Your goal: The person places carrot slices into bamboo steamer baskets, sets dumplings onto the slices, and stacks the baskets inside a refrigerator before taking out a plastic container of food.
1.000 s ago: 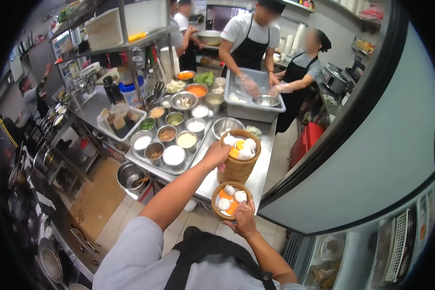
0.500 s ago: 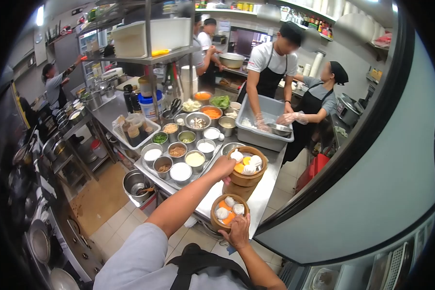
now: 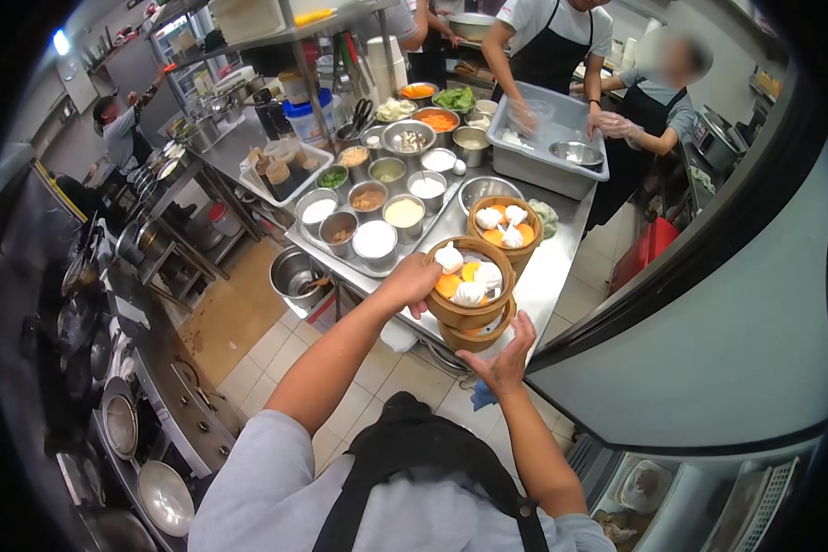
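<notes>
Since the earlier frame: the upper steamer basket had been lifted off the desk stack and now sat on the lower steamer basket that the right hand carried; a third steamer basket was left on the desk.
Left hand: fingers closed on the near rim of the upper steamer basket, which held white dumplings on orange discs.
Right hand: fingers spread and curled up under the lower steamer basket, cupping it from below.
Baskets: stacked, touching, held just off the desk's near edge.
Desk: a metal tray of sauce bowls lay left of the baskets.
Beyond: two gloved people worked over a grey tub.
</notes>
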Available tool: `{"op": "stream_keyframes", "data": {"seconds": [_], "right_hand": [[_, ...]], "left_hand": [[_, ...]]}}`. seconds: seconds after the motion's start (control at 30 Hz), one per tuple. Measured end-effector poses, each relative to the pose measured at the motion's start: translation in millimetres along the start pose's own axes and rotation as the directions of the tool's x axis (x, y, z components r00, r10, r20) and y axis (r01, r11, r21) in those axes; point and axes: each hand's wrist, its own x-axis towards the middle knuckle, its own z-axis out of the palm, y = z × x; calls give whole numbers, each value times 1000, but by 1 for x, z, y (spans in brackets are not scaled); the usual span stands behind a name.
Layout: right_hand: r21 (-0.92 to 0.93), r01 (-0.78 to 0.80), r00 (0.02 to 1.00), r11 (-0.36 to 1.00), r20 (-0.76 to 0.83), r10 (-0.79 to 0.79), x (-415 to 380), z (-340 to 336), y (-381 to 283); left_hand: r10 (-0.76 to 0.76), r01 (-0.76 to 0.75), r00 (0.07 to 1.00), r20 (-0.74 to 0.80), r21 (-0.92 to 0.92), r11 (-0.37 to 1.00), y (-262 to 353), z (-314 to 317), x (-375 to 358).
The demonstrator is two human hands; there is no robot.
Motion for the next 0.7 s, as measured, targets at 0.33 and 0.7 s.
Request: {"op": "stream_keyframes", "data": {"seconds": [0.33,0.7], "right_hand": [[418,-360,931,834,225,289,27,-8,19],[372,-358,922,857,287,260,21,24,-6]], "left_hand": [[3,5,994,-109,71,997,-20,48,6],[-160,83,949,-272,-274,958,-89,46,9]]}}
